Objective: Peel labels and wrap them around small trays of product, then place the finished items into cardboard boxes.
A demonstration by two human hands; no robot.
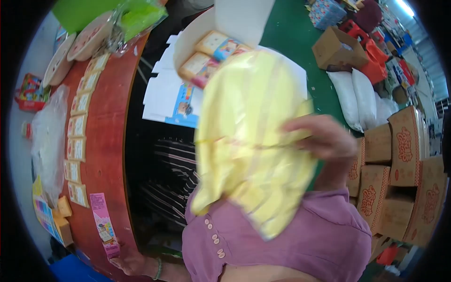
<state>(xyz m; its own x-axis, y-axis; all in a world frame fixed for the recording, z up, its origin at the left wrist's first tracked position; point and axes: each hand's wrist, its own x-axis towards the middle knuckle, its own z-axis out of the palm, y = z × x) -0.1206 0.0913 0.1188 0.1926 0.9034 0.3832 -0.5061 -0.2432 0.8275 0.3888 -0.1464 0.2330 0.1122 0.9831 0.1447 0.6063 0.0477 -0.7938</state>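
Right hand (324, 136): blurred by motion; a glossy, pale-yellow plastic bag (253, 103) is being gripped at its right edge.
Yellow bag: being held up before the purple shirt (286, 235), the rim of a white tub (244, 21) being partly covered.
Left hand (129, 261): the lower end of a long, flat, pink printed card (103, 225) is being pinched; whether it is being supported by the table cannot be told.
Table edge: the red wooden table (110, 127) is being bounded on the right by a dark gap.
Open room: bare red wood is being left between that edge and a row of small, flat, cream packets (77, 124).
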